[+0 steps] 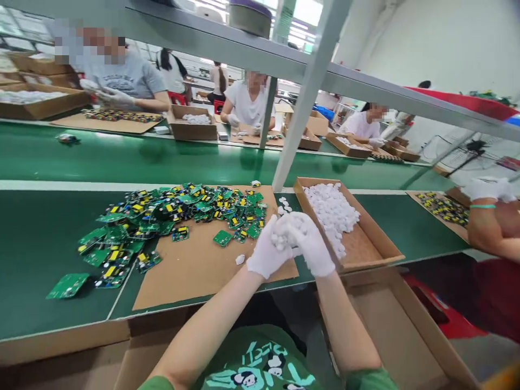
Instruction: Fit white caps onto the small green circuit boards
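Both my hands wear white gloves and meet above the right edge of a brown cardboard sheet (pixel 195 265). My left hand (pixel 266 252) is cupped and holds several small white plastic pieces (pixel 279 238). My right hand (pixel 309 241) curls over those pieces, fingers pressed against them. A heap of small green circuit boards (pixel 170 216) with yellow parts covers the sheet's far left. A shallow cardboard tray (pixel 365 249) of white plastic pieces (pixel 331 211) lies just right of my hands. One loose white piece (pixel 240 259) rests on the sheet.
A green conveyor belt (pixel 162 157) runs behind the bench. A grey shelf post (pixel 303 103) slants up in front of me. A co-worker's gloved hand (pixel 487 189) works at the right by more boards (pixel 442 208). Several people sit across the belt with cardboard boxes (pixel 190 127).
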`<state>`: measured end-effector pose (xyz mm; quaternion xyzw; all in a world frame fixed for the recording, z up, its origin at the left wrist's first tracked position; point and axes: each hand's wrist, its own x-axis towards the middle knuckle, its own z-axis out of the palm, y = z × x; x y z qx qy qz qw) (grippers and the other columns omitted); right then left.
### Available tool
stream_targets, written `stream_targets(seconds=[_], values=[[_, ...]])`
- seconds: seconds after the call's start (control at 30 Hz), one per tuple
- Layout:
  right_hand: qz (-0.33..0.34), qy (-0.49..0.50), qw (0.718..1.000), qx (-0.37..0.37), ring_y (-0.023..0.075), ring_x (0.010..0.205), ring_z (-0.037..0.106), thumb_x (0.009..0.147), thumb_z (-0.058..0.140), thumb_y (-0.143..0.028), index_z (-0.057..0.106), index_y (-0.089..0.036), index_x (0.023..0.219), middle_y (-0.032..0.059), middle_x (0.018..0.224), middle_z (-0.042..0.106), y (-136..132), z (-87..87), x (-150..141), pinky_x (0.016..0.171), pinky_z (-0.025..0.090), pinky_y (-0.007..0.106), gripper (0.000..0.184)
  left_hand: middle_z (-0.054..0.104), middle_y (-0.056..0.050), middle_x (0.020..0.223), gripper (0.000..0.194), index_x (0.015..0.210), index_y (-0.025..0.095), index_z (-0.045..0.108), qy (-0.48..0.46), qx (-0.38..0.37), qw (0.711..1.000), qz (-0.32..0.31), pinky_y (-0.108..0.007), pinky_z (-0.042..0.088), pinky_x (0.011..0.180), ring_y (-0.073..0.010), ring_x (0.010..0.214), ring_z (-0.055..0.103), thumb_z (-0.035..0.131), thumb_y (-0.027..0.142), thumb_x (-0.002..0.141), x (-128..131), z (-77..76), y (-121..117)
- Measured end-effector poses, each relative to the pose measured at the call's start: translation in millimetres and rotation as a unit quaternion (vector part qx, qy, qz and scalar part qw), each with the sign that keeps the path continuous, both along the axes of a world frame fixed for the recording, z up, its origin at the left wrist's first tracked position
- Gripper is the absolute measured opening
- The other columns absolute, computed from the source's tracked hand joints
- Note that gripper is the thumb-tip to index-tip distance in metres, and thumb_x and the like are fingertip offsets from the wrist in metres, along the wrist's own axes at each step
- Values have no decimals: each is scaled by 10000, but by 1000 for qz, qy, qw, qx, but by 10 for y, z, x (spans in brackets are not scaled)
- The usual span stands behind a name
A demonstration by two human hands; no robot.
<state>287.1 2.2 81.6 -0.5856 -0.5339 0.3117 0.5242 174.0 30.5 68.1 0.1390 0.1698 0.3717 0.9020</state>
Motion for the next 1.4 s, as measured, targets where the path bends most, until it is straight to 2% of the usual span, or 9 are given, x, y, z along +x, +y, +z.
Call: stream_targets(seconds=[0.13, 0.37, 0.57, 0.73, 0.9, 1.03, 1.13, 1.23, 1.4], values=[[21, -133, 991, 18, 279, 1078, 611, 833, 693, -296, 688, -225, 1010, 77, 1093, 681, -204, -27, -227, 1018, 453, 468, 190, 467, 53, 509, 236, 956, 118, 700, -22, -10, 999, 43, -324, 573, 724, -114, 542, 524, 591, 327, 943, -421, -131, -294], [242, -184, 952, -35, 183, 842, 642, 840, 710, -265, 693, -258, 1144, 25, 962, 681, -223, 84, -272, 783, 536, 325, 305, 586, -7, 678, 186, 810, 105, 704, 17, 5, 997, 72, -273, 538, 716, -99, 649, 534, 709, 278, 878, -967, -169, -721], [234, 20, 962, -139, 159, 653, 660, 877, 689, -361, 681, -199, 1027, 24, 835, 699, -279, -33, -370, 593, 558, 285, 220, 695, -57, 715, 397, 1172, 130, 694, 49, 0, 998, 50, -322, 550, 715, -236, 741, 713, 683, 391, 873, -1062, -321, -812], [267, -98, 956, -73, 204, 916, 671, 755, 821, -248, 674, -248, 1099, 33, 1033, 714, -315, -63, -339, 807, 549, 318, 374, 727, -53, 882, 320, 1238, 174, 670, 34, -62, 994, 82, -328, 573, 827, -165, 790, 697, 590, 298, 954, -1090, -334, -831], [279, -100, 955, -22, 122, 665, 604, 776, 732, -145, 663, -224, 986, 6, 879, 674, -364, -80, -288, 628, 515, 248, 235, 678, -47, 827, 297, 1177, 133, 686, 16, -17, 1000, 21, -367, 557, 848, -204, 804, 706, 610, 279, 929, -1122, -333, -834], [302, -26, 951, -62, 112, 606, 568, 742, 690, -124, 665, -208, 862, -1, 781, 638, -351, -67, -252, 548, 473, 231, 148, 639, -42, 797, 327, 1175, 115, 680, -11, 2, 1000, 1, -412, 542, 826, -205, 707, 689, 595, 292, 915, -1089, -422, -854], [227, 8, 971, -73, 138, 565, 554, 762, 711, -278, 619, -209, 739, -4, 671, 605, -244, -154, -210, 519, 466, 264, 117, 626, -67, 797, 313, 1146, 106, 673, -31, -4, 1000, 4, -379, 530, 768, -211, 753, 661, 580, 296, 915, -1081, -451, -833], [69, -15, 997, -44, 164, 608, 575, 901, 584, -440, 619, -216, 909, 15, 730, 622, -30, -387, -159, 577, 513, 312, 227, 511, -38, 724, 123, 896, 119, 664, -46, -23, 998, 25, -296, 483, 725, -187, 846, 572, 571, 197, 915, -1109, -402, -782], [-1, -116, 992, -40, 305, 1084, 614, 822, 697, -442, 676, -174, 1088, 148, 1128, 668, 218, -748, -162, 1004, 485, 518, 378, 417, -14, 758, 93, 964, 147, 650, -17, -38, 996, 74, -298, 460, 757, -180, 888, 500, 602, 220, 935, -1156, -266, -744]])
